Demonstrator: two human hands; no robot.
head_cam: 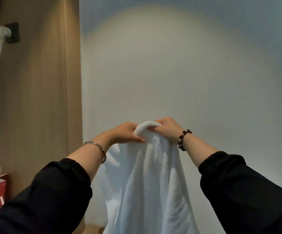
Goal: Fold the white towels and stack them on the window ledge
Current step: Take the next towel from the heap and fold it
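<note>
Left hand (127, 132), right hand (168, 129): close together, clenched.

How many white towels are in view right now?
1. The white towel hangs in front of the wall, gripped at its top by the left hand and the right hand. Its folds may hide more behind it.

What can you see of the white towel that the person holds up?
The white fluffy towel, terry-like cloth, hangs in soft vertical folds before a pale wall. The left hand and the right hand grip its bunched top edge, close together. Its lower end leaves the picture.
</note>
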